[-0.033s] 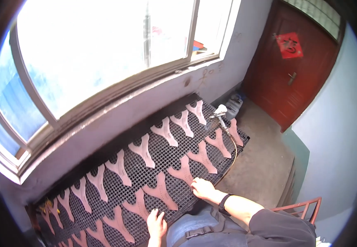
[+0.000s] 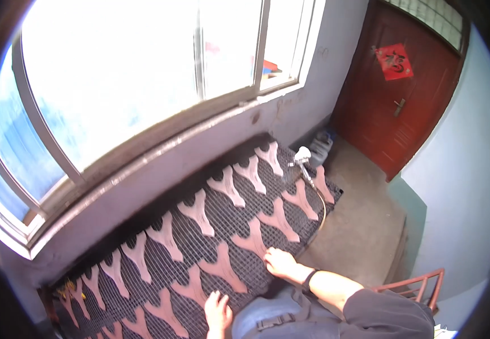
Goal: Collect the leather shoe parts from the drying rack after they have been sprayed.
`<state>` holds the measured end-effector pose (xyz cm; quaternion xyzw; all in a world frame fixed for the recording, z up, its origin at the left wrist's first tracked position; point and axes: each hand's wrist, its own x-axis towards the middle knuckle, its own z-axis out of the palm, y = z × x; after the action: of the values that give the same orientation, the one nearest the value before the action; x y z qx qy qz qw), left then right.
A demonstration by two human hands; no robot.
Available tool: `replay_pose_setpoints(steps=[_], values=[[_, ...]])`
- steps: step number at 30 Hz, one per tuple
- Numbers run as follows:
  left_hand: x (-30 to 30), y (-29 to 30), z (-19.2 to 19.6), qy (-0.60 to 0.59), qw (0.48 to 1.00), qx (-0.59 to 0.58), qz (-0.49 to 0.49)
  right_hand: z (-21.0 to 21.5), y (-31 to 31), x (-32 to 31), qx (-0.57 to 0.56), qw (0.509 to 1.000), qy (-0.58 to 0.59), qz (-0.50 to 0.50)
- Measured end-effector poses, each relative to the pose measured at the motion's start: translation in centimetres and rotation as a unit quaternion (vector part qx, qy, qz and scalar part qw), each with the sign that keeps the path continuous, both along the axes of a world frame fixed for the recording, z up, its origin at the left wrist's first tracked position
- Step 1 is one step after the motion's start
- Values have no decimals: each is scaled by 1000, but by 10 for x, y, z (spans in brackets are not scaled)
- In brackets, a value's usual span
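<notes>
A person's right hand (image 2: 279,263) rests flat, fingers spread, on a Y-shaped wooden piece (image 2: 252,240) lying on the wire-mesh rack (image 2: 228,217) below the window (image 2: 143,73); its stem runs away toward the wall. The left hand (image 2: 218,312), open, touches the nearer row.

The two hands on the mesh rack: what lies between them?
In the head view, between the left hand and the right hand lie one pale Y-shaped wooden piece and bare dark wire mesh.
</notes>
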<state>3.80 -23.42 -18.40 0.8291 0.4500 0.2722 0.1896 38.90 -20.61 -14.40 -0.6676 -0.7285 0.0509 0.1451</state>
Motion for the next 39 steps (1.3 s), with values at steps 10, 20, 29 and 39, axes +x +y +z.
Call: replay_pose_setpoints(steps=[10, 20, 29, 39], values=[[4, 13, 19, -4, 999, 39, -20, 20, 9, 3, -160, 987, 29, -10], [21, -20, 14, 82, 992, -70, 67, -4, -8, 36, 31, 992, 105, 68], [77, -22, 45, 161, 973, -46, 158, 77, 19, 100, -99, 974, 120, 167], [146, 21, 166, -41, 952, 1, 302, 58, 36, 188, -185, 927, 296, 141]])
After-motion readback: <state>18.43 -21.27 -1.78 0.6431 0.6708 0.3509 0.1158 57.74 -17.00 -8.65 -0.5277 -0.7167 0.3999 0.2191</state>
